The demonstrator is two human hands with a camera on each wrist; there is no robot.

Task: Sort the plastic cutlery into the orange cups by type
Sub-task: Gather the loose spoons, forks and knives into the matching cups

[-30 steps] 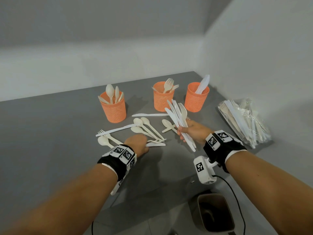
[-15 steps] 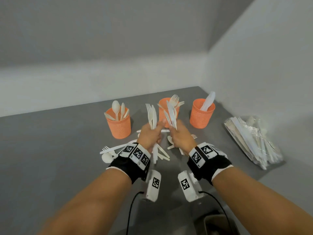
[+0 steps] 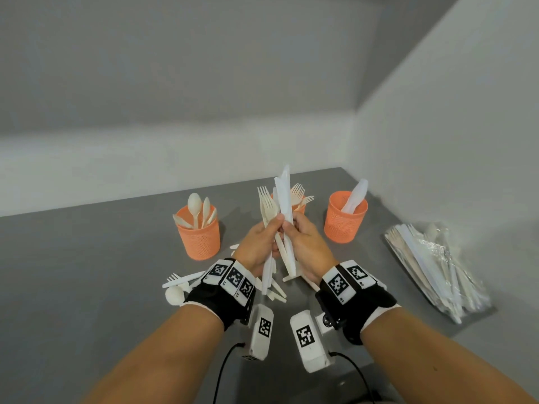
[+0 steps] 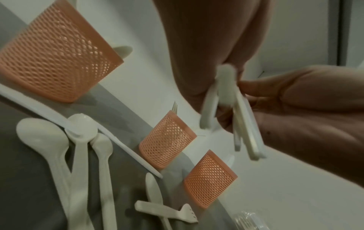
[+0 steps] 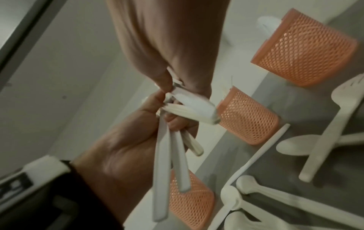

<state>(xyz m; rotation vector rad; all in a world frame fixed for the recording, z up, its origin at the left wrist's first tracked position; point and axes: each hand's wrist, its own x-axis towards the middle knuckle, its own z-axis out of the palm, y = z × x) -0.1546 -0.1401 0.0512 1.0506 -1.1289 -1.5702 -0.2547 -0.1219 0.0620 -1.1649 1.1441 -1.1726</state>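
Note:
Both hands are raised together over the table's middle. My left hand (image 3: 271, 228) grips cream forks (image 3: 267, 205), tines up. My right hand (image 3: 288, 230) grips a cutlery bundle (image 3: 284, 193) with white knife blades at its top. The two bunches touch, and their handles (image 5: 163, 155) hang below the fists. Three orange mesh cups stand behind: the left cup (image 3: 199, 240) holds spoons, the middle cup (image 3: 302, 207) holds forks and is mostly hidden by the hands, and the right cup (image 3: 344, 223) holds knives. Loose spoons (image 4: 45, 140) and a fork (image 3: 180, 279) lie on the table.
A clear plastic bag of more cutlery (image 3: 437, 266) lies at the right, near the side wall. The grey table (image 3: 87, 272) meets white walls at the back and the right. A long white knife (image 4: 128, 149) lies in front of the cups.
My left hand lifted forks off the table and rose to meet the right hand. The right hand's bundle swung upright. Both hands now sit close together and higher in the view.

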